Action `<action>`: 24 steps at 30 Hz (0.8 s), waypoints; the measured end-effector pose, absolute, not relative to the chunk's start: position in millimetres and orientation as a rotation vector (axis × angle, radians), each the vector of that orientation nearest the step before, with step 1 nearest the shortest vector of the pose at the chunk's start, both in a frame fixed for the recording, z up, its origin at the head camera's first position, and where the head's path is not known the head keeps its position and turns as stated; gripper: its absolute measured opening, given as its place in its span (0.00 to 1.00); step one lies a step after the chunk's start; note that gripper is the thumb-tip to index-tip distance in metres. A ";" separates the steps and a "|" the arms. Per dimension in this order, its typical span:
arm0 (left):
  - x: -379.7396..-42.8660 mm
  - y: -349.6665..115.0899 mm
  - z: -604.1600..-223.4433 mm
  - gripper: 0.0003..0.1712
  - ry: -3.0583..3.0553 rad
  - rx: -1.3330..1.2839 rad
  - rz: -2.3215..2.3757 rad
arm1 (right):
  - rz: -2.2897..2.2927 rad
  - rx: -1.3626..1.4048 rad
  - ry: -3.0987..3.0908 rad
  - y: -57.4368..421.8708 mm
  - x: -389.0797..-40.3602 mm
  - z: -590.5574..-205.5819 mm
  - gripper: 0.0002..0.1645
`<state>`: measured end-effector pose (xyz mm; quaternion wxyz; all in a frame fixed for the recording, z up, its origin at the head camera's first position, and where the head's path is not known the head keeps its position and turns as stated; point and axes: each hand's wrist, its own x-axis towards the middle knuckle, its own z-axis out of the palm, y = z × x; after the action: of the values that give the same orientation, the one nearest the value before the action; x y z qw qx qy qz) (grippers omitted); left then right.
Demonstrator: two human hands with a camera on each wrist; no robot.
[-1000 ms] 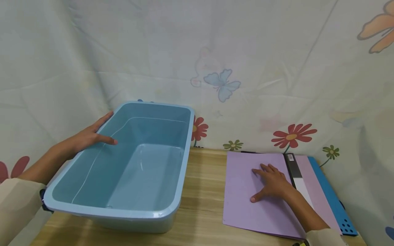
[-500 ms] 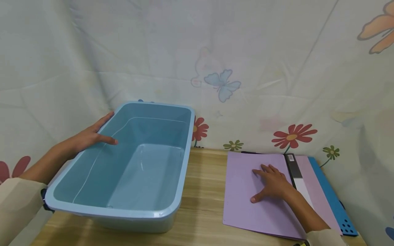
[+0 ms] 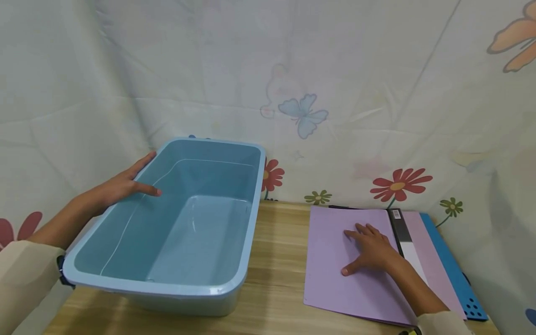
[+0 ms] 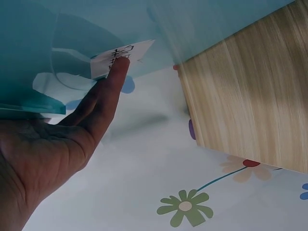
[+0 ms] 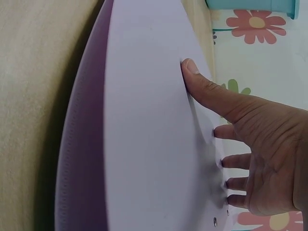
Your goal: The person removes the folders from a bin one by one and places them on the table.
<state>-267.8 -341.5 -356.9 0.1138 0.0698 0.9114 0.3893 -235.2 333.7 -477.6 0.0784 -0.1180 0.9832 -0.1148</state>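
My left hand (image 3: 119, 187) holds the long left side of a pale blue plastic tub (image 3: 167, 291), thumb inside the rim and fingers down the outer wall. In the left wrist view, those fingers (image 4: 120, 67) lie against the tub's outside, over a white paper label (image 4: 137, 50) with dark writing. Nothing lies inside the tub. On the right, a purple folder (image 3: 331, 251) lies on the table, its cover bowed up along one edge in the right wrist view. The fingertips and thumb of my right hand (image 3: 370, 251) rest spread on that cover.
Beside the purple cover are a black-and-white spine strip (image 3: 399, 228), a paler pink-purple cover (image 3: 435, 270) and a blue edge piece with holes (image 3: 456, 274). The wood-grain table (image 3: 276, 265) runs between tub and folder. A flower-printed cloth (image 3: 356, 93) hangs behind.
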 end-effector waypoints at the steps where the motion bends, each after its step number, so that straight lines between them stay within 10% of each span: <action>1: -267.9 -341.4 -356.5 0.74 2.677 0.207 1.134 | -0.343 -0.353 2.945 333.6 -235.2 -477.5 0.76; 24: -270.8 -341.4 -340.8 0.68 2.774 0.293 0.846 | -0.299 -0.353 2.940 328.9 -236.7 -460.7 0.75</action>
<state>-270.8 -341.4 -340.8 0.1130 0.0999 0.9456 0.2883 -236.7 328.9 -460.7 0.0826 -0.1181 0.9845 -0.1000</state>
